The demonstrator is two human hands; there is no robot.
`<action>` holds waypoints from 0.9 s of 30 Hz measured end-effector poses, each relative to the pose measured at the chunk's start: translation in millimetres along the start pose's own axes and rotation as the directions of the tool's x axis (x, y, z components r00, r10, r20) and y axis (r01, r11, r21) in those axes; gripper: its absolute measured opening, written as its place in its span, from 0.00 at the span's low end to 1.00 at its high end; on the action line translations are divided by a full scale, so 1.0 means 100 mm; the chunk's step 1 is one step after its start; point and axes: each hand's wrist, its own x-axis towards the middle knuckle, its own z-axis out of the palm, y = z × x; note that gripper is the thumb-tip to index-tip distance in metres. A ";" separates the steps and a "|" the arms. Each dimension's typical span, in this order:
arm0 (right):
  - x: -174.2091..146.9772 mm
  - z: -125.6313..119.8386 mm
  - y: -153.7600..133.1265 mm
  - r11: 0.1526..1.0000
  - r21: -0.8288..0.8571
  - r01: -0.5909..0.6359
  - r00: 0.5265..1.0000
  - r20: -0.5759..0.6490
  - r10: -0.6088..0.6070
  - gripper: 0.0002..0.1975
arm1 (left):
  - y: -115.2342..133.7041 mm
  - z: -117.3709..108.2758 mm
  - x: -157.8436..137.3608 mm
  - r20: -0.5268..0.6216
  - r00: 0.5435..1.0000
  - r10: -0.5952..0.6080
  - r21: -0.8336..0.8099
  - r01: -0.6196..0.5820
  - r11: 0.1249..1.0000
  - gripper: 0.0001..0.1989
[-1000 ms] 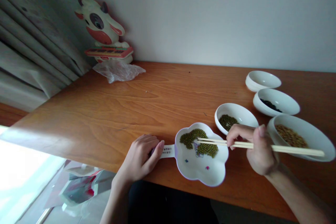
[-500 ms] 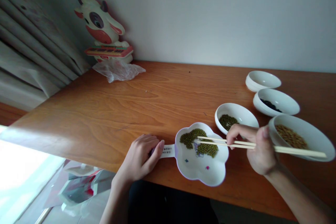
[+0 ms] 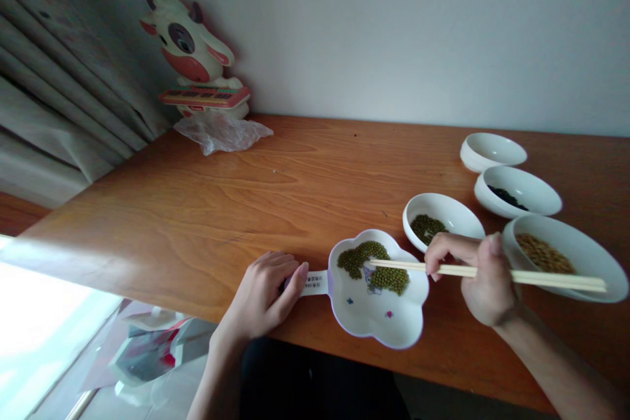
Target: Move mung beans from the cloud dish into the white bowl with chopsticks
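My left hand (image 3: 268, 292) is closed round the handle of a white flower-shaped dish (image 3: 364, 318) with a purple rim, at the front of the table. Green mung beans (image 3: 361, 257) lie in the dish in two joined patches. My right hand (image 3: 485, 275) grips a pair of chopsticks (image 3: 447, 269), whose tips meet over the beans in the dish; whether they pinch a bean is too small to tell. Just behind my right hand stands a white bowl (image 3: 462, 213) with more mung beans inside, partly hidden by my fingers.
At right, a large bowl (image 3: 598, 262) holds tan grains; behind it are a bowl with black beans (image 3: 539, 187) and another white bowl (image 3: 495, 147). A cow toy keyboard (image 3: 197, 59) and a crumpled plastic bag (image 3: 224, 132) occupy the far left. A bin (image 3: 147, 354) stands below the table edge.
The chopsticks have closed: their tips were apart over the beans and now lie together. The dish and my left hand have stayed in place.
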 end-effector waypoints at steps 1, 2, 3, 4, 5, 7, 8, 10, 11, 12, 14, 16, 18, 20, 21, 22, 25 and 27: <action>0.01 -0.01 0.01 1.000 0.004 -0.010 1.000 0.007 0.010 0.41 | 0.00 0.00 0.00 -0.001 1.000 -0.002 -0.001 0.002 1.000 0.18; 0.02 -0.02 0.01 1.000 0.011 -0.022 1.000 0.017 0.021 0.41 | 0.00 0.00 0.00 -0.005 1.000 -0.005 -0.001 0.005 1.000 0.18; 0.03 -0.03 0.00 0.999 0.024 -0.037 0.999 0.032 0.036 0.41 | 0.00 0.01 0.00 -0.010 1.000 -0.008 0.000 0.008 1.000 0.18; 0.04 -0.05 -0.02 0.997 0.047 -0.055 0.998 0.037 0.053 0.40 | 0.00 0.01 0.00 -0.015 1.000 -0.009 0.002 0.009 1.000 0.18; 0.04 -0.07 -0.04 0.994 0.078 -0.075 0.997 0.029 0.073 0.37 | 0.00 0.01 0.00 -0.019 1.000 -0.010 0.006 0.010 1.000 0.18; 0.01 -0.11 -0.13 0.983 0.147 -0.113 0.992 -0.037 0.120 0.29 | -0.01 0.02 0.00 -0.021 1.000 -0.009 0.016 0.009 1.000 0.19; -0.02 -0.14 -0.18 0.975 0.182 -0.126 0.986 -0.081 0.142 0.24 | -0.01 0.02 0.00 -0.021 1.000 -0.005 0.020 0.006 1.000 0.19; -0.14 -0.18 -0.30 0.957 0.261 -0.127 0.973 -0.154 0.171 0.16 | -0.02 0.02 0.00 -0.023 1.000 0.005 0.024 -0.004 1.000 0.19; -0.22 -0.19 -0.35 0.942 0.307 -0.132 0.967 -0.170 0.191 0.12 | -0.03 0.02 0.01 -0.027 1.000 0.011 0.024 -0.010 1.000 0.20; -0.30 -0.19 -0.40 0.921 0.362 -0.141 0.958 -0.185 0.219 0.09 | -0.03 0.02 0.01 -0.032 0.999 0.017 0.021 -0.017 1.000 0.20; -0.47 -0.17 -0.47 0.864 0.470 -0.180 0.924 -0.220 0.312 0.09 | -0.03 0.02 0.01 -0.044 0.999 0.023 0.013 -0.023 1.000 0.20; -0.62 -0.12 -0.52 0.799 0.578 -0.168 0.879 -0.279 0.387 0.13 | -0.02 0.03 0.01 -0.056 0.998 0.023 0.004 -0.023 1.000 0.21; -0.71 -0.06 -0.57 0.717 0.693 -0.084 0.844 -0.334 0.421 0.10 | -0.02 0.03 0.01 -0.067 0.998 0.022 -0.002 -0.022 1.000 0.22; -0.78 -0.02 -0.61 0.604 0.797 0.031 0.829 -0.357 0.429 0.06 | -0.03 0.04 0.00 -0.074 0.997 0.027 -0.005 -0.028 1.000 0.21; -0.80 0.00 -0.63 0.545 0.834 0.090 0.830 -0.365 0.422 0.04 | -0.04 0.04 0.00 -0.071 0.997 0.031 -0.001 -0.031 1.000 0.21; -0.81 0.01 -0.66 0.490 0.860 0.142 0.833 -0.371 0.410 0.04 | -0.04 0.05 0.00 -0.073 0.997 0.034 0.005 -0.034 0.999 0.21; -0.83 0.05 -0.76 0.414 0.872 0.261 0.828 -0.423 0.369 0.12 | -0.06 0.06 0.00 -0.084 0.995 0.048 0.025 -0.046 0.999 0.22; -0.81 0.11 -0.84 0.461 0.820 0.339 0.797 -0.511 0.323 0.17 | -0.08 0.06 0.00 -0.089 0.994 0.062 0.030 -0.059 0.998 0.22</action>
